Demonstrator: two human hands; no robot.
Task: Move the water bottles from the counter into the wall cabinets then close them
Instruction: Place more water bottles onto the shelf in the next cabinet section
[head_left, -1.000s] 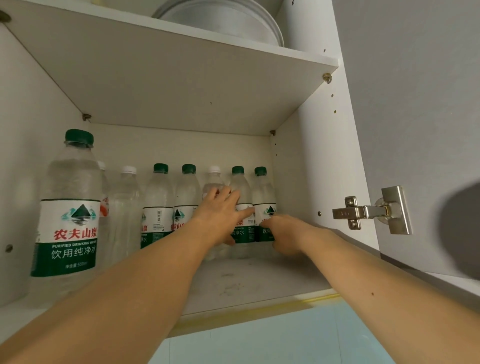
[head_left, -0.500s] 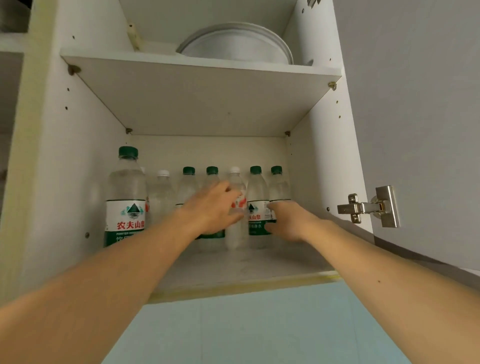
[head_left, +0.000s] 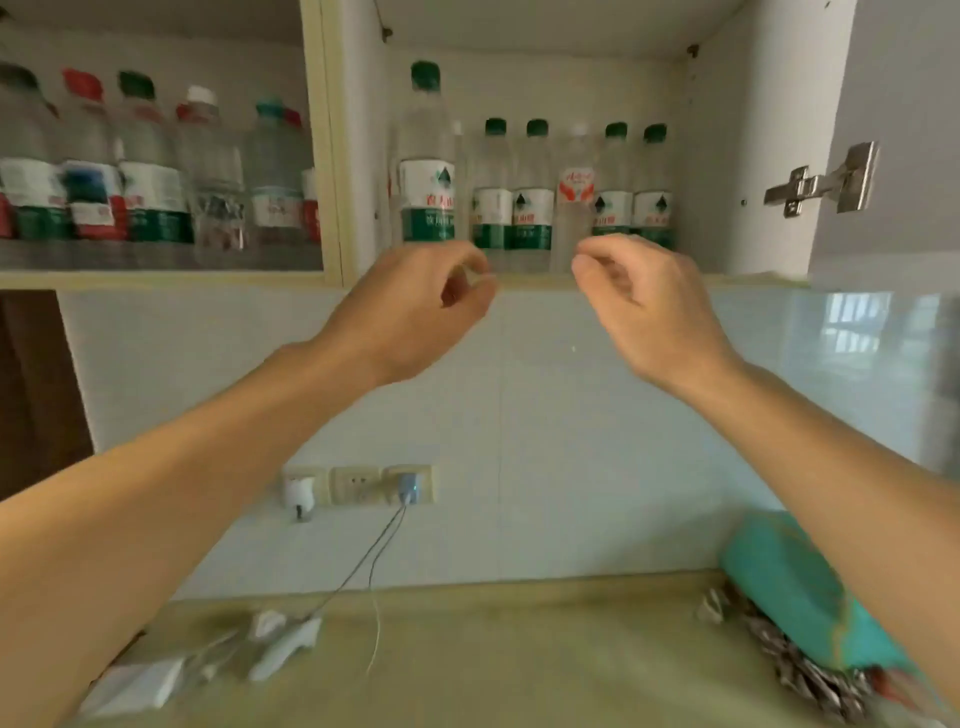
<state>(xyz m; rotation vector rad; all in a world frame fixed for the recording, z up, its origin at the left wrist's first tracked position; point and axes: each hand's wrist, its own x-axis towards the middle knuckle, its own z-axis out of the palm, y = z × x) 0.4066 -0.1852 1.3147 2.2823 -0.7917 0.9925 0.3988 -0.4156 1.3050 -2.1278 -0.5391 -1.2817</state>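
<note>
Several water bottles stand in the right wall cabinet (head_left: 727, 156): a tall green-capped bottle (head_left: 427, 156) at the front left, and a back row of green-capped bottles (head_left: 532, 192) with one white-capped, red-labelled bottle (head_left: 575, 192) among them. The left cabinet (head_left: 317, 156) holds several more bottles (head_left: 150, 166). My left hand (head_left: 415, 312) and my right hand (head_left: 639, 306) hang in front of the shelf edge with fingers loosely curled, holding nothing. The right cabinet's door (head_left: 893, 130) stands open at the right.
A metal hinge (head_left: 821, 182) sits on the open door. Below lie the tiled wall, sockets (head_left: 358, 486) with a plugged charger and cable, the yellowish counter (head_left: 493, 649), white items (head_left: 280, 639) at its left, and a teal bag (head_left: 795, 587) at its right.
Both hands have let go of the bottles and pulled back out of the cabinet. The view has dropped and widened, so the left cabinet and the counter now show.
</note>
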